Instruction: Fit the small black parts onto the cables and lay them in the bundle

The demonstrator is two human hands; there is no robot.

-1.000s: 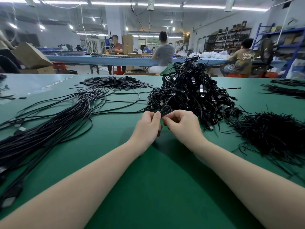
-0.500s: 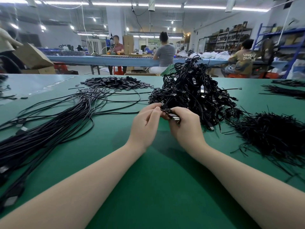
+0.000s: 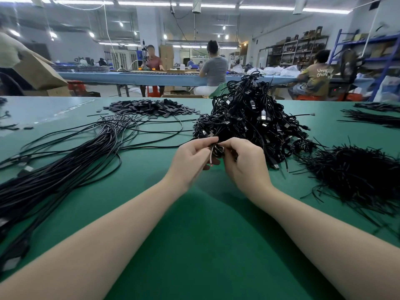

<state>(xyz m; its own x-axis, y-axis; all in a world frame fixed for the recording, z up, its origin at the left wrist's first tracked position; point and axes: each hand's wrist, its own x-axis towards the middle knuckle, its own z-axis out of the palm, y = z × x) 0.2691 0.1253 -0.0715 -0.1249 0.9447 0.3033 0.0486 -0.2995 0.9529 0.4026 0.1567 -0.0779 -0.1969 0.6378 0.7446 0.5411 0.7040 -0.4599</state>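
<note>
My left hand (image 3: 191, 161) and my right hand (image 3: 244, 163) meet at the middle of the green table (image 3: 194, 245), both pinching a small coiled black cable (image 3: 216, 149) between them. A short cable end sticks down by my left fingers. Right behind the hands rises a tall heap of coiled black cables (image 3: 249, 122) with silver plugs. A long bundle of straightened cables (image 3: 60, 165) lies to the left. A flat pile of small black parts (image 3: 149, 107) sits far behind it.
A heap of thin black ties (image 3: 355, 174) lies on the right, with more black strands (image 3: 376, 118) at the far right edge. Beyond the table, several people sit at a long blue bench (image 3: 151, 76); shelves stand at the back right.
Both hands drew slightly toward me and lifted the small coil off the heap's edge. The fingers have shifted on it, and a loose cable end now hangs down.
</note>
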